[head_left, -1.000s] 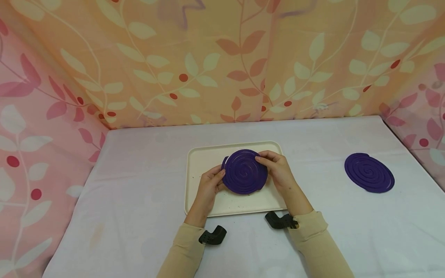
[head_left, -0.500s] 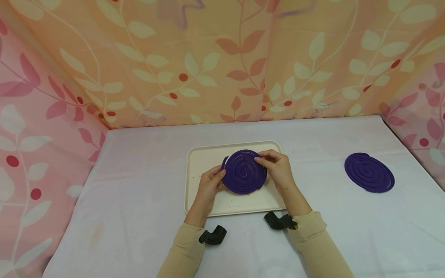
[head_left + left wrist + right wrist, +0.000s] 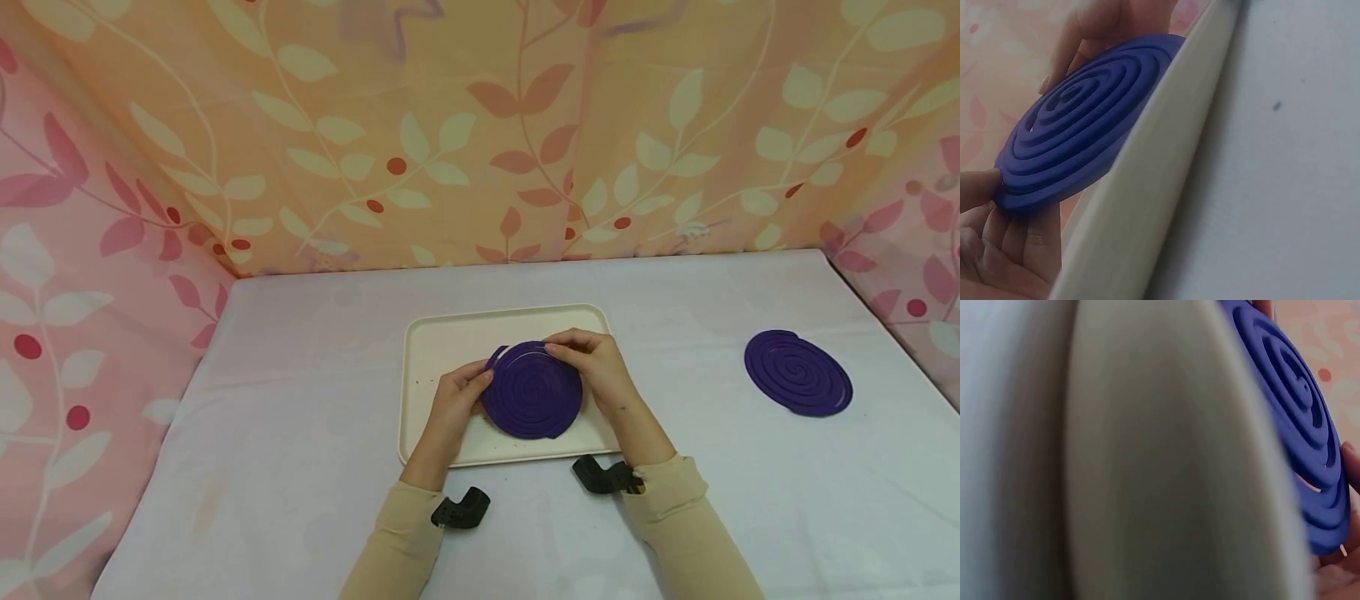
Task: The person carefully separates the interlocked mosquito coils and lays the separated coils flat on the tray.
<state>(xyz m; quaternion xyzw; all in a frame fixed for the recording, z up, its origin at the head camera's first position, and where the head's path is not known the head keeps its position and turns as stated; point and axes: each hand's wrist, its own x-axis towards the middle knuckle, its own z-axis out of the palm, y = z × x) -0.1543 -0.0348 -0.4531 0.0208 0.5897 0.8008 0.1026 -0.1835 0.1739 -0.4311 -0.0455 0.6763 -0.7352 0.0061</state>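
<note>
Between both hands, over the cream tray (image 3: 431, 325), is a flat purple spiral coil (image 3: 531, 390) that looks like rolled clay. The left hand (image 3: 452, 402) pinches its left edge, thumb on top and the other fingers underneath. At the upper right edge, the right hand (image 3: 603, 373) holds it with thumb and fingers. Small gaps show between the turns of the coil (image 3: 1079, 125) in the left wrist view, where it stands tilted behind the tray's rim (image 3: 1147, 162). The tray wall (image 3: 1166, 456) fills much of the right wrist view and hides part of the coil.
A second purple spiral coil (image 3: 798, 372) lies flat on the white tablecloth (image 3: 300, 467) at the right. Dark specks dot the tray floor. Patterned curtains (image 3: 420, 133) rise behind the table and at both sides. A black wrist device (image 3: 461, 508) sits at each cuff.
In the last half second the held coil has come down slightly toward the person, and its loose outer end has turned upward. The right fingers have shifted left along its edge.
</note>
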